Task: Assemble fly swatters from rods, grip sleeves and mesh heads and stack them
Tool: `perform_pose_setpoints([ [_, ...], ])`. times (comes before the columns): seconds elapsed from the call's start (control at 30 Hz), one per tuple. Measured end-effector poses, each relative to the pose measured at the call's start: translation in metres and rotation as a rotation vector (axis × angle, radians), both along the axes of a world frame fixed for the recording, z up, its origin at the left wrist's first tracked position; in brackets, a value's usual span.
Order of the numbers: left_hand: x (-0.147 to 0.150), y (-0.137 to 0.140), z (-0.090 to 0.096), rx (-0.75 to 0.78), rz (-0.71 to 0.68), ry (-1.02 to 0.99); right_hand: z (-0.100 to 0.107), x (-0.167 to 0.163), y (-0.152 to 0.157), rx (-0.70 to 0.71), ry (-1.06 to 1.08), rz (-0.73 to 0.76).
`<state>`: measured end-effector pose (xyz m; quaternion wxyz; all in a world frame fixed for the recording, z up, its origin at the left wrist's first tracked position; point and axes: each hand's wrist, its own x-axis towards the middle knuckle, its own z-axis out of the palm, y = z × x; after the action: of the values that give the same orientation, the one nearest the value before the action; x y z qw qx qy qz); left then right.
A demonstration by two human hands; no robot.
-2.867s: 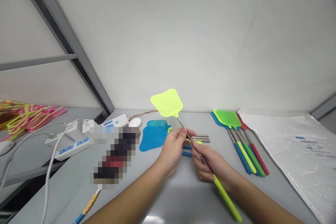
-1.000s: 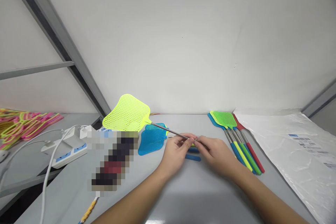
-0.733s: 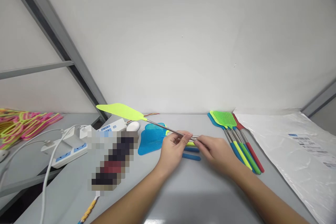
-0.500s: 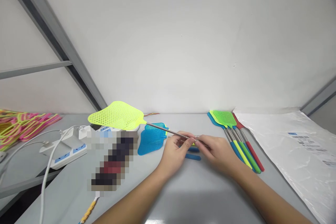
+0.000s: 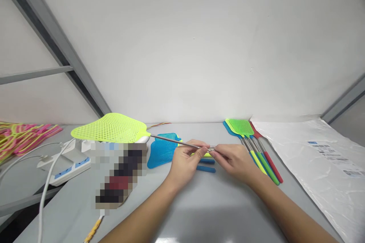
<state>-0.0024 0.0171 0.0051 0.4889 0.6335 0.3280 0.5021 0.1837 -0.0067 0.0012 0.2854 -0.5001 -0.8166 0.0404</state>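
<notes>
The yellow swatter (image 5: 111,128) now reaches across the left middle of the frame, its rod (image 5: 173,140) sloping gently down to the centre; in the earliest view its head stood above the hands. Since half a second ago the head has swung farther left. The left hand (image 5: 185,161) pinches the rod, and the right hand (image 5: 235,163) has its fingertips closed on the rod's end. Blue swatters (image 5: 161,153) remain on the table just left of the hands.
</notes>
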Motion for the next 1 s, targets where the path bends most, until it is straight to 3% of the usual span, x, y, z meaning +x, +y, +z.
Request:
perform_pose_setpoints([
  [0.23,-0.023,0.015,0.015,0.05,0.308,-0.027,0.005,0.013,0.004,-0.011,0.0,-0.073],
  [0.37,-0.027,0.016,0.016,0.053,0.388,-0.076,0.006,0.012,0.003,-0.016,-0.005,-0.078],
  [0.5,-0.021,0.013,0.01,-0.015,0.325,-0.124,0.004,0.013,0.003,-0.016,-0.026,-0.094],
  [0.77,0.003,0.002,-0.01,-0.154,-0.076,-0.022,-0.003,0.013,0.002,0.017,-0.123,-0.06],
  [1.0,0.002,0.004,-0.011,-0.106,0.068,0.027,0.0,0.014,0.005,-0.022,-0.092,-0.046],
])
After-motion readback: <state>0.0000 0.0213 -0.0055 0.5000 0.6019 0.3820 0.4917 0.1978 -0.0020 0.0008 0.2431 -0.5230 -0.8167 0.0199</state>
